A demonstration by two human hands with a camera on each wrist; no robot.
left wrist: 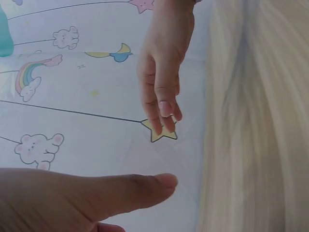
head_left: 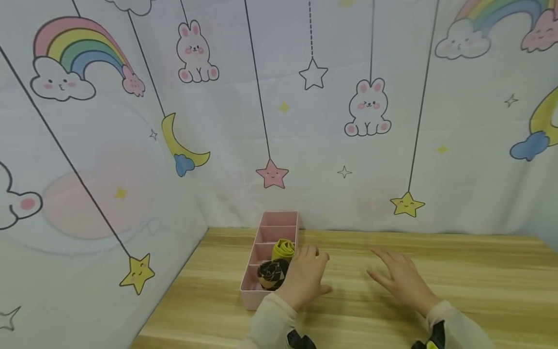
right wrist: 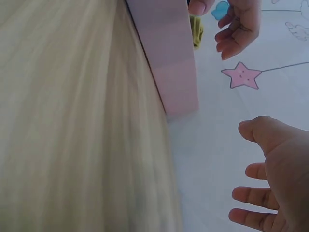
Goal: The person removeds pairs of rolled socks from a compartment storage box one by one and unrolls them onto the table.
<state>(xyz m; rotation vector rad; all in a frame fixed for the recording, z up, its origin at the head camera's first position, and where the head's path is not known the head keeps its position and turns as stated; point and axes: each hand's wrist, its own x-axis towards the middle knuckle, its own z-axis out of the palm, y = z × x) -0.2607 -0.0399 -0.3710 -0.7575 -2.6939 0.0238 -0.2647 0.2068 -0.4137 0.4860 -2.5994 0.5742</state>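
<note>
A long pink divided box [head_left: 254, 300] stands on the table, left of centre in the head view. A yellow rolled cloth [head_left: 283, 249] sits in one compartment. Nearer the front lies a black rolled bundle [head_left: 272, 274] with a light pattern, partly hidden by my left hand [head_left: 304, 277]. That hand hovers at the box's right side with loosely bent fingers and holds nothing. To the right, my right hand [head_left: 404, 282] hangs over the table, fingers spread and nothing in them. The right wrist view shows the box's outer side wall [right wrist: 169, 58] and a bit of yellow cloth [right wrist: 196, 32].
The wood-grain table [head_left: 479, 286] runs right of the box. A white printed cloth [head_left: 318, 203] with stars, rabbits and rainbows hangs behind it and along the left side. The box's far compartments [head_left: 279, 233] hold nothing visible.
</note>
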